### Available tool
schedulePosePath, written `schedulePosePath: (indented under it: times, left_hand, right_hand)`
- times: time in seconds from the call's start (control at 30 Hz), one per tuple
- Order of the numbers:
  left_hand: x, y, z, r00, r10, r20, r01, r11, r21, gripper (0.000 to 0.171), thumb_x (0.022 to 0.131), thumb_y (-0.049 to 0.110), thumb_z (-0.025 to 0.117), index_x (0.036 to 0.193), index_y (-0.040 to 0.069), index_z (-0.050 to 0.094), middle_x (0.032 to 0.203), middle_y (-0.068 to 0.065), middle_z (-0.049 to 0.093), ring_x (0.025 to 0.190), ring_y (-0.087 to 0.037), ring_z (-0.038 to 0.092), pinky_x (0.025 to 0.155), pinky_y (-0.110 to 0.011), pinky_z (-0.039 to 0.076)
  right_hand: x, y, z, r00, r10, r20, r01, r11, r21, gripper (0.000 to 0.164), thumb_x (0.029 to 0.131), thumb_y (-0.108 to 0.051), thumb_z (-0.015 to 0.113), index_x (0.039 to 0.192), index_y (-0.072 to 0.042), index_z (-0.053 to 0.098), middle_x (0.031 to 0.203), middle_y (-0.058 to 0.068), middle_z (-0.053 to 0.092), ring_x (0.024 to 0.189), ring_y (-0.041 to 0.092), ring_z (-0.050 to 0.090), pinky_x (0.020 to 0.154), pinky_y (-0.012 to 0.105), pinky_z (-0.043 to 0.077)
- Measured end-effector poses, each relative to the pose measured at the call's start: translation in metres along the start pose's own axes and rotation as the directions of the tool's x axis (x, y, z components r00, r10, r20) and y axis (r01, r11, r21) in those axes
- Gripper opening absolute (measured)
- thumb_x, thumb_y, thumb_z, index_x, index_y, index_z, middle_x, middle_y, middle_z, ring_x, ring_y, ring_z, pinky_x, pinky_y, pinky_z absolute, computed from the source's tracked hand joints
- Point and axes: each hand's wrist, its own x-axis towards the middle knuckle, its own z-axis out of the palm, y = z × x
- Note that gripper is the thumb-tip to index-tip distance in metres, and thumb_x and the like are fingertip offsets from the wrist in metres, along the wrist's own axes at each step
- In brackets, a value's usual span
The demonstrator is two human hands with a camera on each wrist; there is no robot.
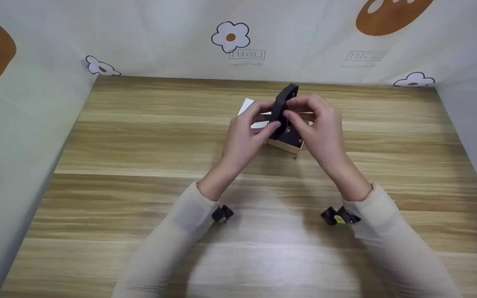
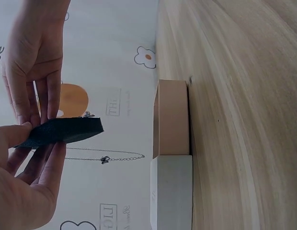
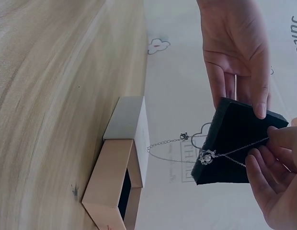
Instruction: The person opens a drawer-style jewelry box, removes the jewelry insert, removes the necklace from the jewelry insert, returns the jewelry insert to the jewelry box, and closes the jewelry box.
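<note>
My left hand (image 1: 240,134) holds a thin black jewelry pad (image 3: 234,129) by its edge, thumb on its face and fingers behind. The pad stands tilted above the table. A silver necklace (image 3: 206,157) lies across the pad's face, its flower-like pendant near one edge. Part of its chain (image 2: 134,155) hangs in a loop beyond the pad, with a clasp or small charm on it. With thumb and fingertips, my right hand (image 1: 325,126) pinches the chain against or close to the pad's face; the exact contact is partly hidden.
Below the hands, an open tan box (image 2: 173,117) with a dark inside stands on the wooden table (image 1: 139,145). A white box part (image 2: 173,191) sits against it. Behind the table rises a pale curtain (image 1: 172,41) with printed flowers.
</note>
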Motion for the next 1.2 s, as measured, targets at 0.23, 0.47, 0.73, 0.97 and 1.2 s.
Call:
schedulePosePath:
  times: [0.23, 0.47, 0.73, 0.97, 1.2]
  left_hand:
    - [-0.0017, 0.0001, 0.0012, 1.0, 0.025, 0.007, -0.025, 0.999, 0.042, 0.032, 0.092, 0.007, 0.069, 0.124, 0.001, 0.063, 0.125, -0.013, 0.068, 0.109, -0.022, 0.07, 0.085, -0.023, 0.06]
    - [-0.0024, -0.0006, 0.0024, 0.999, 0.046, 0.009, -0.047, 0.992, 0.115, 0.031, 0.092, 0.006, 0.069, 0.123, 0.002, 0.064, 0.125, -0.013, 0.068, 0.11, -0.021, 0.07, 0.084, -0.02, 0.059]
    - [-0.0035, -0.0021, 0.0032, 0.998, 0.057, 0.016, -0.059, 0.985, 0.164, 0.032, 0.092, 0.007, 0.069, 0.123, 0.001, 0.064, 0.123, -0.014, 0.07, 0.108, -0.021, 0.07, 0.083, -0.016, 0.058]
    - [-0.0038, -0.0023, 0.0036, 0.998, 0.061, 0.027, -0.065, 0.981, 0.183, 0.033, 0.092, 0.007, 0.07, 0.124, 0.002, 0.065, 0.122, -0.014, 0.07, 0.109, -0.02, 0.07, 0.083, -0.016, 0.058]
    - [-0.0051, -0.0026, 0.0044, 0.997, 0.065, 0.031, -0.07, 0.978, 0.195, 0.031, 0.092, 0.006, 0.069, 0.122, 0.001, 0.065, 0.12, -0.015, 0.07, 0.108, -0.021, 0.071, 0.082, -0.015, 0.058]
  right_hand:
    - [-0.0012, 0.0012, 0.0013, 1.0, 0.0, -0.02, -0.001, 1.0, -0.005, 0.014, 0.089, -0.005, 0.073, 0.101, 0.002, 0.072, 0.1, 0.01, 0.073, 0.093, 0.015, 0.073, 0.079, 0.018, 0.06]
    - [-0.0022, 0.0019, 0.0013, 0.999, -0.014, -0.032, 0.013, 0.999, -0.029, 0.012, 0.09, -0.006, 0.072, 0.099, 0.002, 0.072, 0.097, 0.01, 0.073, 0.091, 0.015, 0.073, 0.078, 0.018, 0.06]
    - [-0.0026, 0.0048, -0.0001, 0.998, -0.06, -0.036, 0.056, 0.992, -0.109, 0.009, 0.089, -0.006, 0.073, 0.095, 0.001, 0.073, 0.093, 0.011, 0.073, 0.087, 0.014, 0.071, 0.076, 0.015, 0.059]
    - [-0.0035, 0.0056, -0.0016, 0.996, -0.089, -0.021, 0.084, 0.982, -0.171, 0.008, 0.091, -0.006, 0.071, 0.094, 0.001, 0.072, 0.092, 0.012, 0.072, 0.085, 0.014, 0.069, 0.073, 0.008, 0.054]
    - [-0.004, 0.0072, -0.0019, 0.998, -0.062, -0.01, 0.059, 0.984, -0.171, 0.008, 0.091, -0.006, 0.068, 0.092, 0.002, 0.07, 0.089, 0.012, 0.07, 0.08, 0.011, 0.067, 0.07, 0.011, 0.055]
